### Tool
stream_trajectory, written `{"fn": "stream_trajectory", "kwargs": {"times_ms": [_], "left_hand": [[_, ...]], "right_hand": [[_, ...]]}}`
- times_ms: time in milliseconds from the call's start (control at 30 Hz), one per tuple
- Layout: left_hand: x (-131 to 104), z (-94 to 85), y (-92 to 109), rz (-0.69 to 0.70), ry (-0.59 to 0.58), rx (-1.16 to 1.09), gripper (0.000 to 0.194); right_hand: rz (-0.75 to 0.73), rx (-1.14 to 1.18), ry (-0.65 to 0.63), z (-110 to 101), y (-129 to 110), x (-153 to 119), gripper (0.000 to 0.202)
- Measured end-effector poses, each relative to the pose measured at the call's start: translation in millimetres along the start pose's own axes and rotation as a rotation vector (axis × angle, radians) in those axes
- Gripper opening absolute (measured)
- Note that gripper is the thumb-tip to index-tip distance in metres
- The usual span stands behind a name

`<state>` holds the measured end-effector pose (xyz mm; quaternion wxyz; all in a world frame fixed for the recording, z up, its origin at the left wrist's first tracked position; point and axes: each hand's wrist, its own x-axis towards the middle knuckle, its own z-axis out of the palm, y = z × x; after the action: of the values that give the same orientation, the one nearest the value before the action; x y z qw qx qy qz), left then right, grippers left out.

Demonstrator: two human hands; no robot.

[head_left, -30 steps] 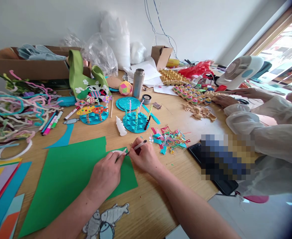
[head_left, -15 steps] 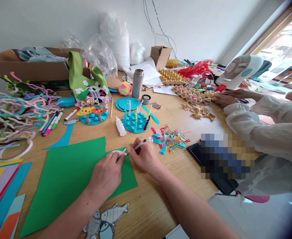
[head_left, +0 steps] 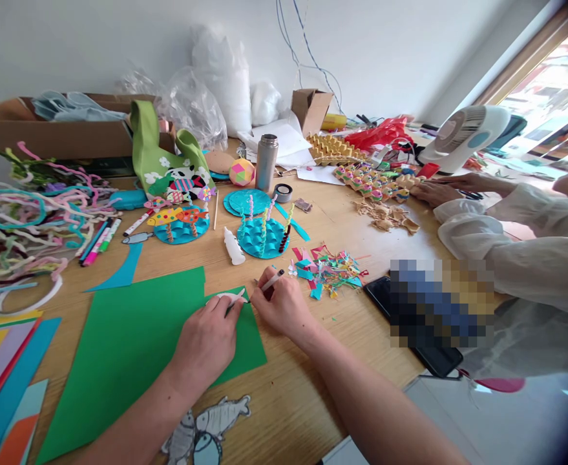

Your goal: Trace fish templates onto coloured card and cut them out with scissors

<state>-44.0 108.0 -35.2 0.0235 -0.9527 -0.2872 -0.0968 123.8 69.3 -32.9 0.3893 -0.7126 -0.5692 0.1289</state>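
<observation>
A sheet of green paper (head_left: 128, 349) lies on the wooden table. My left hand (head_left: 209, 339) has its fingers closed on a small white paper cutout (head_left: 231, 297), pressing it onto the green paper; the fingers hide much of its shape. In my right hand (head_left: 281, 309) is a pen (head_left: 276, 279), slanted, with its tip at the cutout's right end. Below my left wrist, several grey fish cutouts (head_left: 223, 416) lie on the table.
A glue bottle (head_left: 234, 247) and a blue base with twisted pipe cleaners (head_left: 264, 237) stand ahead. Paper scraps (head_left: 335, 271) and a phone (head_left: 439, 361) lie to the right. Coloured sheets (head_left: 31, 361) are at left. A co-worker's sleeve (head_left: 497, 232) reaches in from the right.
The view has shifted very slightly. Both hands, the pen and the cutout stay in nearly the same places.
</observation>
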Motion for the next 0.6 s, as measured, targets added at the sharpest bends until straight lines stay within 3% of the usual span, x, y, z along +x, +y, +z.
{"fn": "stream_trajectory", "kwargs": {"times_ms": [367, 600], "left_hand": [[-0.4, 1.6, 0.0, 0.016, 0.011, 0.041, 0.036], [-1.0, 2.3, 0.4, 0.033, 0.004, 0.072, 0.036]], "right_hand": [[0.001, 0.036, 0.006, -0.2, -0.2, -0.6, 0.015], [0.052, 0.273, 0.187, -7.2, -2.7, -0.5, 0.012]]}}
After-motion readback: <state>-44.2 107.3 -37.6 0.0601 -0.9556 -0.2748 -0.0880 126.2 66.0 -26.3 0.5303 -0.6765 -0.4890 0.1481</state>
